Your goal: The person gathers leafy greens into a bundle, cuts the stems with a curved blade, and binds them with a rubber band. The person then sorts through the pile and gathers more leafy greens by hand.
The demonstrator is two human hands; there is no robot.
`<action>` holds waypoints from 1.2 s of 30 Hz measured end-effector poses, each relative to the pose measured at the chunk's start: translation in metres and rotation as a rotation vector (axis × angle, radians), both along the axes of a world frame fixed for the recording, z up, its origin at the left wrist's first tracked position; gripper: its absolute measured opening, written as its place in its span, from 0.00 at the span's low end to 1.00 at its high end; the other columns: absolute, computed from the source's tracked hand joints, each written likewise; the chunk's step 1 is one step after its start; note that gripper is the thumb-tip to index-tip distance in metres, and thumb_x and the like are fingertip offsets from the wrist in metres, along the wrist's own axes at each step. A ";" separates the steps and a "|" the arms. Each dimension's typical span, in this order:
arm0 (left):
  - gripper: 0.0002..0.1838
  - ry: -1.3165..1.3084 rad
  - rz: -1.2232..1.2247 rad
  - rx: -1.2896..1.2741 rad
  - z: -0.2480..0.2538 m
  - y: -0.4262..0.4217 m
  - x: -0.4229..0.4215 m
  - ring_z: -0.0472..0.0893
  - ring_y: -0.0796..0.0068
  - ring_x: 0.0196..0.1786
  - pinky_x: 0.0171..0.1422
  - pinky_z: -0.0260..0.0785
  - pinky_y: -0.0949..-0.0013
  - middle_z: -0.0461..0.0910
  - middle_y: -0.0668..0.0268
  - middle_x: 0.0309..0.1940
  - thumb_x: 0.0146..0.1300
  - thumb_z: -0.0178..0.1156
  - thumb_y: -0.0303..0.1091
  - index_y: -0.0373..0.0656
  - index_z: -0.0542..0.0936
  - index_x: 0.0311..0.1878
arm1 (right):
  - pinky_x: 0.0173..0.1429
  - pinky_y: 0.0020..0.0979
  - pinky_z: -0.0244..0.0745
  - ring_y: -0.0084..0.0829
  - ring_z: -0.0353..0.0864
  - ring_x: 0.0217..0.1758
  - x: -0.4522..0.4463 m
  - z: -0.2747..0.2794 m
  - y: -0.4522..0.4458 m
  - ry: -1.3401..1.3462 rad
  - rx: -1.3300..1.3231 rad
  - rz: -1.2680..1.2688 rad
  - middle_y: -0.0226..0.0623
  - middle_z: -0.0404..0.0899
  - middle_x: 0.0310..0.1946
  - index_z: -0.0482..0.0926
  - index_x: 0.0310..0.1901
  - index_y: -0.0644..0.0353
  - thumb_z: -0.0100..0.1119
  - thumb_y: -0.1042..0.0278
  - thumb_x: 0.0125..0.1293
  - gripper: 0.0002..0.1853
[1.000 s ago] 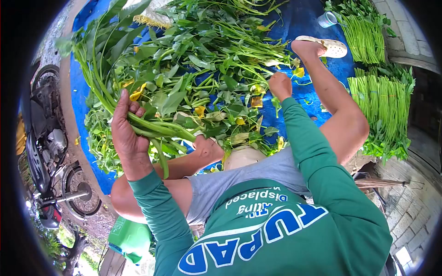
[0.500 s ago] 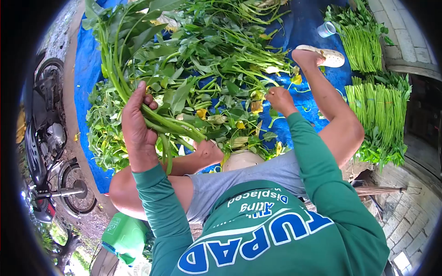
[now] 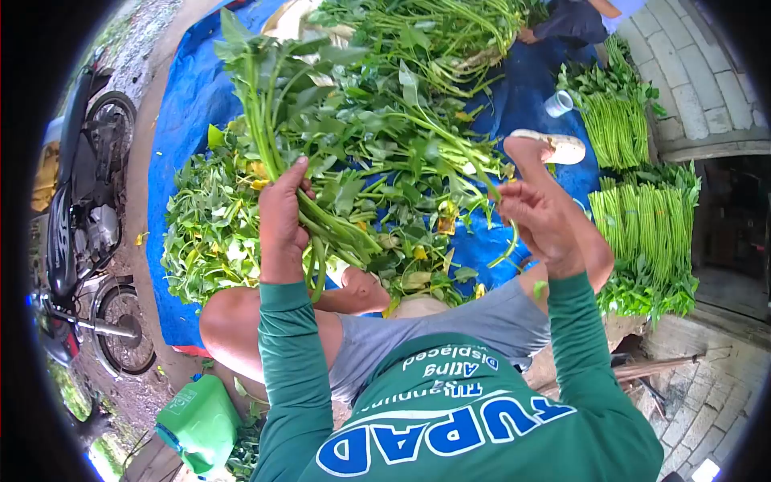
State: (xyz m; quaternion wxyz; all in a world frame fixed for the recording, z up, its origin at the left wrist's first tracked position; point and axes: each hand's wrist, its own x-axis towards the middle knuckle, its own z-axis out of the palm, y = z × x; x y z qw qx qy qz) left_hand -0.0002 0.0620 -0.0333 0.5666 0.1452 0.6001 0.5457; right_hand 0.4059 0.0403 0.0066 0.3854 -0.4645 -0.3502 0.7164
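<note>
My left hand (image 3: 283, 221) is closed around a bunch of water spinach (image 3: 345, 231), its leafy tops pointing away and its cut stem ends toward my right. My right hand (image 3: 542, 221) pinches a water spinach stem; the stem's bare end (image 3: 511, 247) curves down below the fingers, over the blue tarp (image 3: 181, 104). Between and beyond both hands lies a loose heap of water spinach (image 3: 361, 149), with some yellowed leaves (image 3: 446, 218) among it.
Tied bundles of water spinach (image 3: 646, 229) lie at the right, near a white cup (image 3: 558, 104). Another person's dark-clothed leg (image 3: 574, 22) shows at the top. A motorcycle (image 3: 100, 217) stands at the left, and a green container (image 3: 201, 422) lies at lower left.
My right hand has moved right and nearer my body, lifting a stem from the heap. The bunch in my left hand sits further right in view. Another person has appeared at the top.
</note>
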 end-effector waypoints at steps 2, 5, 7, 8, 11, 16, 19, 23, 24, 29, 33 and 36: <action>0.13 0.015 0.002 0.000 -0.002 -0.001 0.003 0.77 0.80 0.26 0.31 0.69 0.73 0.77 0.71 0.25 0.70 0.76 0.43 0.47 0.83 0.38 | 0.49 0.21 0.77 0.16 0.83 0.44 -0.008 0.006 -0.005 -0.072 0.050 0.012 0.29 0.89 0.43 0.87 0.57 0.65 0.74 0.73 0.73 0.14; 0.14 0.077 -0.068 -0.011 -0.006 -0.003 0.008 0.76 0.79 0.25 0.30 0.68 0.72 0.77 0.71 0.23 0.70 0.76 0.43 0.46 0.83 0.34 | 0.45 0.21 0.76 0.15 0.81 0.41 -0.013 -0.002 0.000 -0.232 0.141 -0.039 0.26 0.88 0.41 0.89 0.55 0.64 0.75 0.73 0.71 0.13; 0.16 0.125 -0.064 0.017 -0.003 -0.005 0.017 0.77 0.78 0.24 0.30 0.67 0.71 0.77 0.71 0.22 0.69 0.76 0.43 0.46 0.82 0.30 | 0.44 0.21 0.76 0.15 0.81 0.40 -0.023 -0.006 0.000 -0.341 0.273 -0.081 0.25 0.88 0.40 0.89 0.54 0.64 0.74 0.73 0.71 0.12; 0.16 0.134 -0.075 0.008 -0.001 -0.006 0.019 0.76 0.78 0.24 0.30 0.67 0.71 0.76 0.71 0.22 0.69 0.75 0.43 0.46 0.82 0.30 | 0.41 0.23 0.75 0.16 0.79 0.38 -0.025 -0.013 0.002 -0.356 0.308 -0.130 0.26 0.87 0.39 0.89 0.52 0.65 0.74 0.73 0.69 0.12; 0.15 0.152 -0.083 0.019 0.002 -0.006 0.030 0.75 0.78 0.24 0.30 0.67 0.71 0.76 0.71 0.23 0.69 0.76 0.41 0.45 0.82 0.32 | 0.40 0.25 0.75 0.18 0.78 0.35 -0.033 -0.020 0.014 -0.722 0.544 -0.233 0.29 0.84 0.38 0.89 0.50 0.67 0.74 0.72 0.67 0.12; 0.14 0.221 -0.047 0.020 0.001 -0.004 0.044 0.75 0.80 0.28 0.34 0.69 0.70 0.79 0.72 0.31 0.67 0.78 0.37 0.40 0.83 0.44 | 0.50 0.46 0.79 0.49 0.84 0.44 -0.055 -0.006 0.026 -1.235 0.832 -0.358 0.45 0.84 0.39 0.88 0.45 0.63 0.69 0.75 0.63 0.09; 0.14 0.181 -0.077 0.051 0.004 -0.007 0.054 0.74 0.80 0.29 0.36 0.70 0.69 0.79 0.72 0.31 0.67 0.78 0.38 0.39 0.83 0.43 | 0.51 0.48 0.79 0.50 0.84 0.45 -0.077 -0.012 0.033 -1.299 0.879 -0.376 0.45 0.84 0.39 0.88 0.45 0.63 0.69 0.75 0.63 0.09; 0.24 0.143 -0.156 0.050 -0.006 -0.008 0.068 0.74 0.80 0.27 0.33 0.69 0.73 0.76 0.72 0.29 0.73 0.72 0.55 0.42 0.82 0.41 | 0.49 0.36 0.82 0.40 0.87 0.42 -0.132 -0.003 0.019 -0.754 0.825 -0.139 0.42 0.86 0.43 0.90 0.50 0.64 0.72 0.74 0.68 0.10; 0.25 0.035 -0.145 0.053 -0.011 -0.010 0.074 0.74 0.80 0.28 0.34 0.69 0.73 0.76 0.72 0.29 0.74 0.70 0.58 0.42 0.81 0.41 | 0.47 0.30 0.81 0.29 0.87 0.42 -0.145 -0.008 0.011 -0.540 0.629 -0.034 0.39 0.87 0.43 0.90 0.53 0.65 0.73 0.73 0.71 0.12; 0.26 -0.210 -0.133 0.225 -0.019 -0.010 0.077 0.76 0.83 0.35 0.40 0.70 0.73 0.78 0.74 0.32 0.76 0.68 0.61 0.44 0.82 0.44 | 0.50 0.32 0.81 0.32 0.86 0.42 -0.186 -0.030 -0.001 -0.371 0.510 -0.050 0.39 0.86 0.41 0.89 0.55 0.65 0.68 0.73 0.74 0.12; 0.12 -0.059 -0.098 0.147 -0.030 -0.005 0.071 0.75 0.84 0.31 0.36 0.69 0.71 0.77 0.76 0.29 0.71 0.74 0.42 0.44 0.83 0.42 | 0.56 0.37 0.82 0.42 0.85 0.48 -0.205 -0.037 -0.012 -0.440 0.644 -0.031 0.43 0.84 0.46 0.86 0.65 0.60 0.64 0.74 0.73 0.20; 0.11 -0.127 0.002 0.171 -0.014 -0.008 0.063 0.75 0.83 0.28 0.33 0.67 0.72 0.77 0.75 0.27 0.71 0.73 0.39 0.48 0.82 0.36 | 0.61 0.38 0.81 0.41 0.83 0.55 -0.220 -0.073 -0.029 -0.394 0.830 -0.076 0.42 0.82 0.56 0.80 0.73 0.56 0.67 0.75 0.71 0.28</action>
